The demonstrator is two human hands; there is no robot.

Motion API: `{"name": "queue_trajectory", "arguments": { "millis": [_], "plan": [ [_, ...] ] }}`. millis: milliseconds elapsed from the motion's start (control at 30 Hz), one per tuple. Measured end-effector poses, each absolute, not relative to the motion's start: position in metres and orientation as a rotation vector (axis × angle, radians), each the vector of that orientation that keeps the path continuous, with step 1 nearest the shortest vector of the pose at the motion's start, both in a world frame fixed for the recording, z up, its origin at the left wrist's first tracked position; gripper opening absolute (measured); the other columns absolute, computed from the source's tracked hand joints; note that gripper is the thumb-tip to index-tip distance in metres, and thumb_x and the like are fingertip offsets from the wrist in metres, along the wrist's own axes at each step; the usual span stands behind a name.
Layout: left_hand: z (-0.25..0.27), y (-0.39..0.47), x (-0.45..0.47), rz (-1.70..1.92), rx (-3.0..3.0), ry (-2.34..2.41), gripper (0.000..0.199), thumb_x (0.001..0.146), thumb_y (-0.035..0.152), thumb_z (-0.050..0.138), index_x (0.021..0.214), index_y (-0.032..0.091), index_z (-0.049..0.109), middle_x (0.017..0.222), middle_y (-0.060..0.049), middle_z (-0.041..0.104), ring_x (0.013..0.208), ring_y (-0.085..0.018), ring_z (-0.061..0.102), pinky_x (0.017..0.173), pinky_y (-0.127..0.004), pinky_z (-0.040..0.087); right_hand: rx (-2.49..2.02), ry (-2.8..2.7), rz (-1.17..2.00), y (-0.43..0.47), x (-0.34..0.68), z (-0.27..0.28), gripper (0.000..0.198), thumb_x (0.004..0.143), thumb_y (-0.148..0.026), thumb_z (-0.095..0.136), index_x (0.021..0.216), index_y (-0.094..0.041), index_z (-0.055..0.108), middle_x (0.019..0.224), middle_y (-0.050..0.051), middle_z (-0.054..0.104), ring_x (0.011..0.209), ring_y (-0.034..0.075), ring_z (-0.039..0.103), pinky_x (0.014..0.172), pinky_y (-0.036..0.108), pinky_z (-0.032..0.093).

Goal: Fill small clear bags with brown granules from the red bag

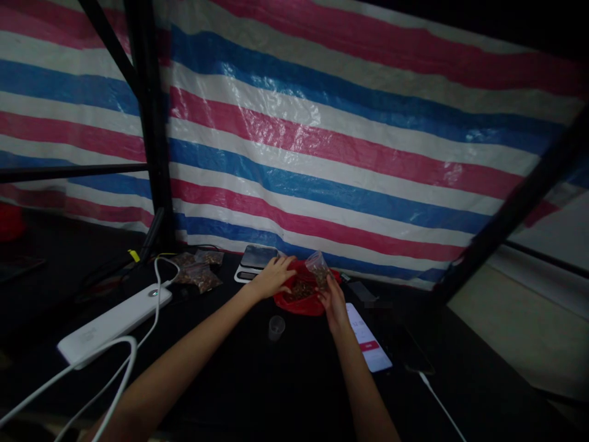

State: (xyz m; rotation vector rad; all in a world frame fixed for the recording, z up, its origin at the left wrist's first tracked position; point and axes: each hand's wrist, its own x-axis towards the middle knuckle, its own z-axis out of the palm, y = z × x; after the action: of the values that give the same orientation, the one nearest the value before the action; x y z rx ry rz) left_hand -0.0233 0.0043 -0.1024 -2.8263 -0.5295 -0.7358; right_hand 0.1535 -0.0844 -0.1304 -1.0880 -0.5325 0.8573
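My right hand (335,302) grips the clear cup (316,264), tilted by the red bag (304,306) with brown bits (301,290)! My left hand (273,279) is at the bag's left side, pinching or not, I can't tell. Nearer me, a small cup (277,329)!

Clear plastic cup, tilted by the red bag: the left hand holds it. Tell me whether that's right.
Wrong hand: the head view shows the right hand holding the clear plastic cup, tilted by the red bag. The left hand is at the bag's other side.
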Motion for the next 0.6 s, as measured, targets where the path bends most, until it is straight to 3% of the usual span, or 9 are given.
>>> {"name": "queue_trajectory", "arguments": {
  "millis": [67, 133, 267, 400, 500, 600],
  "plan": [
    [-0.099, 0.009, -0.02, -0.668, -2.755, -0.47, 0.023, 0.074, 0.026, 0.058, 0.096, 0.018, 0.059, 0.129, -0.01, 0.038, 0.119, -0.025, 0.033, 0.094, -0.041, 0.028, -1.096, -0.518, 0.854, -0.086, 0.154, -0.129, 0.046, 0.058, -0.045, 0.065, 0.098, -0.025, 0.056, 0.075, -0.001, 0.066, 0.052, 0.012, 0.059, 0.044, 0.02, 0.041],
    [-0.093, 0.014, -0.017, -0.639, -2.709, -0.46, 0.013, 0.078, 0.014, 0.051, 0.085, 0.017, 0.062, 0.123, -0.008, 0.045, 0.117, -0.021, 0.036, 0.096, -0.038, 0.025, -1.113, -0.518, 0.837, -0.087, 0.153, -0.129, 0.046, 0.057, -0.045, 0.065, 0.097, -0.024, 0.057, 0.077, 0.0, 0.066, 0.053, 0.013, 0.059, 0.043, 0.02, 0.041],
    [-0.083, 0.02, -0.018, -0.63, -2.728, -0.482, 0.013, 0.077, 0.018, 0.054, 0.089, 0.017, 0.06, 0.114, -0.009, 0.051, 0.111, -0.021, 0.041, 0.093, -0.036, 0.028, -1.139, -0.536, 0.829, -0.087, 0.154, -0.129, 0.046, 0.058, -0.046, 0.065, 0.097, -0.023, 0.057, 0.078, 0.002, 0.066, 0.054, 0.013, 0.06, 0.043, 0.021, 0.041],
    [-0.084, 0.024, -0.021, -0.612, -2.767, -0.411, 0.042, 0.069, 0.028, 0.065, 0.107, 0.021, 0.052, 0.122, -0.009, 0.044, 0.115, -0.023, 0.037, 0.091, -0.036, 0.029, -1.154, -0.561, 0.846, -0.087, 0.154, -0.128, 0.044, 0.061, -0.046, 0.063, 0.098, -0.024, 0.057, 0.075, 0.0, 0.066, 0.053, 0.013, 0.059, 0.043, 0.02, 0.041],
    [-0.088, 0.028, -0.019, -0.563, -2.745, -0.421, 0.025, 0.073, 0.016, 0.059, 0.098, 0.02, 0.058, 0.123, -0.009, 0.045, 0.115, -0.023, 0.036, 0.093, -0.037, 0.026, -1.124, -0.559, 0.865, -0.089, 0.153, -0.127, 0.044, 0.061, -0.043, 0.064, 0.099, -0.023, 0.057, 0.076, 0.0, 0.066, 0.052, 0.012, 0.059, 0.043, 0.02, 0.041],
    [-0.091, 0.031, -0.018, -0.512, -2.746, -0.496, 0.018, 0.077, 0.006, 0.047, 0.082, 0.015, 0.062, 0.109, -0.01, 0.053, 0.107, -0.021, 0.042, 0.091, -0.035, 0.027, -1.126, -0.552, 0.862, -0.091, 0.151, -0.125, 0.044, 0.06, -0.041, 0.065, 0.1, -0.022, 0.057, 0.076, 0.001, 0.066, 0.052, 0.012, 0.06, 0.042, 0.02, 0.041]
  ]
}}
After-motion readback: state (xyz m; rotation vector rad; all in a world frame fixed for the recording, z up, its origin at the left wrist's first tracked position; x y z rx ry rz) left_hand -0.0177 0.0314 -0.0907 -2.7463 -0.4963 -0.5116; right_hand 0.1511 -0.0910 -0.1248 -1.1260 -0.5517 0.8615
